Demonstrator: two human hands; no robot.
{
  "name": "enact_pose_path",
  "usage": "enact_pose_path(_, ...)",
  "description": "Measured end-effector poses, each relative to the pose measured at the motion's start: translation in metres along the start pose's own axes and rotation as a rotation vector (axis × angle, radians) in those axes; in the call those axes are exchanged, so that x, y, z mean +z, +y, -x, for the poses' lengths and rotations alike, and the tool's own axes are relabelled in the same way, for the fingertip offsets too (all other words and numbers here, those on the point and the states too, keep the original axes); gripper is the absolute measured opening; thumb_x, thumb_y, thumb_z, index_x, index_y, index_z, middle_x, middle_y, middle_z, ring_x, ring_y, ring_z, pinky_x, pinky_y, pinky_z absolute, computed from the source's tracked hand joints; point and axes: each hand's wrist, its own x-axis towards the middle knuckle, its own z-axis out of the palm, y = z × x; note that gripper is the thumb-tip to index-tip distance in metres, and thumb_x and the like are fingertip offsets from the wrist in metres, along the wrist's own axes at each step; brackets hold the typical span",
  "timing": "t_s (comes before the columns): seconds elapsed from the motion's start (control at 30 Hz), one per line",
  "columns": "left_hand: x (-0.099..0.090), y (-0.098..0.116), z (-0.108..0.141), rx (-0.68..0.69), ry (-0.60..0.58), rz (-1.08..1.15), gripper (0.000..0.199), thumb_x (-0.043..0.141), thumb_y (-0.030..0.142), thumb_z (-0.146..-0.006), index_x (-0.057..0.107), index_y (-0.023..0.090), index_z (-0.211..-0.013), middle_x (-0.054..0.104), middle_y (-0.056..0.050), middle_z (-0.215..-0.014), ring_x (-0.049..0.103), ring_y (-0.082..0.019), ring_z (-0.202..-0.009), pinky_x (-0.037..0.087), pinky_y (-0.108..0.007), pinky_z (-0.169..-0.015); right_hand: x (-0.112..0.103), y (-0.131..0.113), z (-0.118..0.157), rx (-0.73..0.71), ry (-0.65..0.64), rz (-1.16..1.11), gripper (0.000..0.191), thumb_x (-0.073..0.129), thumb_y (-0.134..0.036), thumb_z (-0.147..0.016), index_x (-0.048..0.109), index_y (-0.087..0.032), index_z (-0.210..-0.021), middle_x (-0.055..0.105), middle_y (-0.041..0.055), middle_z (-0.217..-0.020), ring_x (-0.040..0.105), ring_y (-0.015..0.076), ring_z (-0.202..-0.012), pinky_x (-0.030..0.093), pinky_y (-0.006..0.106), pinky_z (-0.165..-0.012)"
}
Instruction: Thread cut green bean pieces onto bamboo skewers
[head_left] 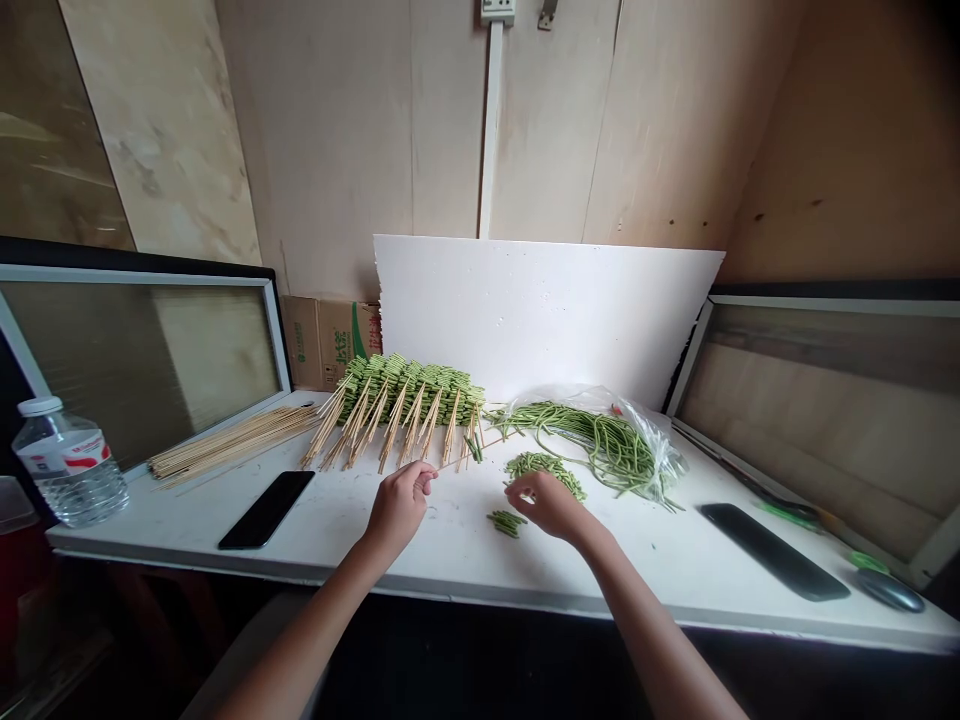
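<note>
Left fingertips pinch a thin, pale wooden skewer (452, 464); whether the right ones hold anything cannot be told.
The left hand (399, 503) grips the skewer's near end, and a few short, dark-green bean pieces (473, 449) seem threaded along it, just in front of the stacked green bean skewers (409, 392) with pale sticks. The right hand (553, 503) curls at the near edge of a loose heap of cut green bean pieces (541, 464), beside a small cluster of green pieces (507, 522). A slack pinch could let the skewer twist or dip, and a low right wrist could scatter the cluster.
</note>
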Motion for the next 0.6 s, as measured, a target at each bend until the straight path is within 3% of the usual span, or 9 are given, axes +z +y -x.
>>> enact_pose_path(0.17,0.001,-0.003,0.0,-0.019,-0.035,-0.007,0.025,0.046,0.01,-0.093,0.069,0.019,-0.09,0.065,0.0,-0.067,0.063,-0.017,-0.065,0.047,-0.025,-0.065,-0.002,0.017,0.004,0.131,-0.192,0.127,0.006,0.083,-0.023,-0.063,0.082,-0.029,-0.063,0.078,0.0043,-0.071,0.07,0.022,-0.059,0.051,0.029,-0.053)
enact_pose_path(0.5,0.001,-0.001,0.001,-0.021,-0.07,-0.014,0.024,0.046,0.011,-0.092,0.068,0.02,-0.088,0.066,-0.001,-0.069,0.064,-0.017,-0.066,0.046,-0.025,-0.065,0.007,0.023,0.002,0.145,-0.13,0.116,0.014,0.091,-0.024,-0.055,0.08,-0.026,-0.063,0.075,0.0043,-0.062,0.067,0.0208,-0.054,0.05,0.029,-0.051)
enact_pose_path(0.6,0.002,-0.004,0.001,-0.021,-0.071,-0.009,0.025,0.046,0.011,-0.092,0.068,0.02,-0.089,0.065,-0.001,-0.068,0.064,-0.017,-0.066,0.046,-0.025,-0.065,0.004,0.025,-0.001,0.132,-0.092,0.112,0.014,0.089,-0.026,-0.059,0.081,-0.025,-0.07,0.076,0.005,-0.065,0.068,0.022,-0.057,0.052,0.03,-0.054)
